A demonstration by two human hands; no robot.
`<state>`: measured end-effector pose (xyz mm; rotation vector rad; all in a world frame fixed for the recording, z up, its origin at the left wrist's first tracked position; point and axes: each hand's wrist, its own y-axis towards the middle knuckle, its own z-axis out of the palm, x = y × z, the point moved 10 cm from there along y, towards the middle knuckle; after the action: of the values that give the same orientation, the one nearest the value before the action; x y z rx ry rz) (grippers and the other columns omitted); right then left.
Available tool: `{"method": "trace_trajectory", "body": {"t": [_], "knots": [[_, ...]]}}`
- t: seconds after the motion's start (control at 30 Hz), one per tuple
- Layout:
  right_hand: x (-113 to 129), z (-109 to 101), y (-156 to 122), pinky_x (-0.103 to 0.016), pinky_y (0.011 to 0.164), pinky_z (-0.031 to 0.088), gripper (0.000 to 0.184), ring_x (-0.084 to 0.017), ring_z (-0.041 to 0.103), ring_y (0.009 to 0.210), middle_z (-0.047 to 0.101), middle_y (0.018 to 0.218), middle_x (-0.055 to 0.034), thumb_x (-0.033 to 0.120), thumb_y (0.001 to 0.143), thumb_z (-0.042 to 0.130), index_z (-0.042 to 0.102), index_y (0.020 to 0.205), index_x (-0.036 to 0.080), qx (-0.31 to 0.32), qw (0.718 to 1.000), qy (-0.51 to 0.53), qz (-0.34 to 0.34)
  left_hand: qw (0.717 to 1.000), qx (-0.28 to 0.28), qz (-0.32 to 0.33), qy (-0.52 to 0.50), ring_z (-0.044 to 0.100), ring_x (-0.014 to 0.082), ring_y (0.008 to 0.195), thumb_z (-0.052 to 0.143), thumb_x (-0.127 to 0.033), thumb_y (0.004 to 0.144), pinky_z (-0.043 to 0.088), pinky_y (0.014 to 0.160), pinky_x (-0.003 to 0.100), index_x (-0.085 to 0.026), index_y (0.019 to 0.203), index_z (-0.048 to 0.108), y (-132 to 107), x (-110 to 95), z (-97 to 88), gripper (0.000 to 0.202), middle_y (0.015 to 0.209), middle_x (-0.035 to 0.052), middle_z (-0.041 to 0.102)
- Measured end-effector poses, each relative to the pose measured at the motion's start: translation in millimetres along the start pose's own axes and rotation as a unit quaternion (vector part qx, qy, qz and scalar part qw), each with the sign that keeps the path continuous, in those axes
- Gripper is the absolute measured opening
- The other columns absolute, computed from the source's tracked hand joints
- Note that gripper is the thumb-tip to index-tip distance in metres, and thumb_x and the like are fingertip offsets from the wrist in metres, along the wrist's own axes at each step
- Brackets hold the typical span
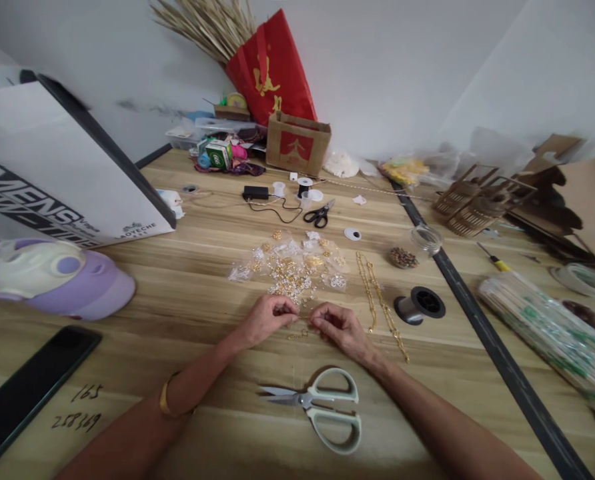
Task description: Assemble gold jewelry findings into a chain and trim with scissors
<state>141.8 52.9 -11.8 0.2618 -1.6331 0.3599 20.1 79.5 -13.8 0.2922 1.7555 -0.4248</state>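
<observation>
My left hand (270,315) and my right hand (338,326) rest on the wooden table (192,300), fingertips pinched toward each other. Between them hangs a small gold piece (300,331), too tiny to name. Just beyond the hands lies a pile of small clear bags with gold and silver jewellery parts (292,265). To the right of my right hand stretch two gold chains (380,303). A gold bangle (165,399) sits on my left wrist. White-handled scissors (322,408) lie between my forearms.
A spool of thin wire (420,305), a bead jar (403,257) with its lid, black scissors (318,215), tape rolls and a black charger lie farther back. A phone (27,390), purple toy (57,277) and white shopping bag (52,173) stand left. Cardboard pieces fill the right.
</observation>
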Motion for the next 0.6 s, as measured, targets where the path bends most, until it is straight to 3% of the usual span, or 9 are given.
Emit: {"method": "trace_trajectory", "body": {"t": [0.6], "knots": [[-3.6, -0.7, 0.7, -0.020, 0.046, 0.036, 0.031, -0.008, 0.044, 0.051, 0.055, 0.065, 0.0002, 0.047, 0.080, 0.059, 0.058, 0.079, 0.015, -0.003, 1.000, -0.008, 0.004, 0.999, 0.032, -0.003, -0.036, 0.058, 0.0115, 0.062, 0.062, -0.014, 0.066, 0.046, 0.059, 0.022, -0.009, 0.077, 0.064, 1.4, 1.0, 1.3, 0.012, 0.070, 0.0049, 0.067]]}}
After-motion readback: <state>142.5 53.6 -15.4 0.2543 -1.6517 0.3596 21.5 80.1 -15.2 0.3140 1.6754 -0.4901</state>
